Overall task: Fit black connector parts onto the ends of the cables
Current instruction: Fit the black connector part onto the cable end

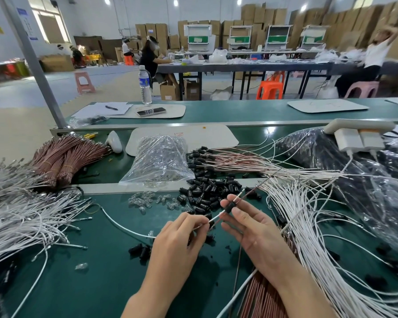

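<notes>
Held connector: a short, black, glossy cylindrical connector part (229,208), threaded on a cable and raised above the table.
Right hand: the right hand (255,232) pinches the connector part between thumb and forefinger tips, the other fingers loosely spread below it.
Left hand: the left hand (179,242) has its fingers curled and pinches the white cable (124,227) just beside the connector part, on its lower left.
Cable: thin, smooth and white; it runs up through the connector part, and its tail trails left across the mat in a curve.
Loose parts: a heap of black connector parts (207,191), small matt barrels, lies just beyond both hands.
Clear pieces: small, transparent, glassy pieces (143,200) are scattered left of the heap.
Bag: a crinkled clear plastic bag (159,161) stands behind them.
Cable stock: tangled white cables (21,214) lie on the left and more white strands (308,214) fan out on the right; tied brown bundles (64,154) lie at the far left.
Surface: a dark green, finely textured mat (101,283).
</notes>
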{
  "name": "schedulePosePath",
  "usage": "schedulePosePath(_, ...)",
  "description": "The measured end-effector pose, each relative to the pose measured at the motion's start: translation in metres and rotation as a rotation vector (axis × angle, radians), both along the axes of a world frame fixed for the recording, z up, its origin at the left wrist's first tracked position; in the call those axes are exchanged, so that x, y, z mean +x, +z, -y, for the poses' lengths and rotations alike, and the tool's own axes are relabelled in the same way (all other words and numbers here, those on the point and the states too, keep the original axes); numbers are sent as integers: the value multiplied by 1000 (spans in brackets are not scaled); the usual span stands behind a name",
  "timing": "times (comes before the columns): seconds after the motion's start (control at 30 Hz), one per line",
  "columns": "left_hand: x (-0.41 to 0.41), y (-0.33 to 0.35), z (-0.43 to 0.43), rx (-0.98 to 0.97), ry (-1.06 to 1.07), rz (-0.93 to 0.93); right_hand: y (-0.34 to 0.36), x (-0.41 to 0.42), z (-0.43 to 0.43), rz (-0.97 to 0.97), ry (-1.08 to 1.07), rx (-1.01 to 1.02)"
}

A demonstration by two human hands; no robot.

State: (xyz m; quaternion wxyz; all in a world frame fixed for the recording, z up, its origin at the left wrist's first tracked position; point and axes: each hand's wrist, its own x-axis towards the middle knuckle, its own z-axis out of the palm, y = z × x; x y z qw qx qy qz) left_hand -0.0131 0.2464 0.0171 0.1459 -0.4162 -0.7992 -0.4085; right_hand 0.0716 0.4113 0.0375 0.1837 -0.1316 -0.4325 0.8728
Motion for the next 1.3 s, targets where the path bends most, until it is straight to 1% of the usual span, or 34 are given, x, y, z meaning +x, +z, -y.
schedulePosePath(0.17, -2, 1, 1, -38, 50, 8, 0, 3, -10, -35, -83, -60)
schedulePosePath(0.5, -1, 0, 0, 17, 17, -34, -1, 1, -1, -4, 1, 53)
schedulePosePath(0.7, -6, -3, 3, -23, 61, -38, 0, 4, -10, -32, -84, -15)
schedulePosePath(0.77, -7, -3, 3, -14, 65, -57, 1, 4, -10, -34, -79, -16)
schedulePosePath(0.97, -5, -4, -1, 21, 56, -133, -3, -2, 4, -10, 15, 65)
schedulePosePath(1.07, -8, -4, 1, 19, 72, -152, -2, -1, 1, -22, -39, 44)
schedulePosePath(1.17, -14, -4, 4, 8, 99, -192, -2, 3, -8, -52, -100, -26)
schedulePosePath(1.23, -15, -3, 5, 21, 98, -185, -2, 4, -9, -59, -106, -39)
schedulePosePath(1.3, -14, -3, 4, 33, 80, -174, -2, 1, -4, -41, -74, -5)
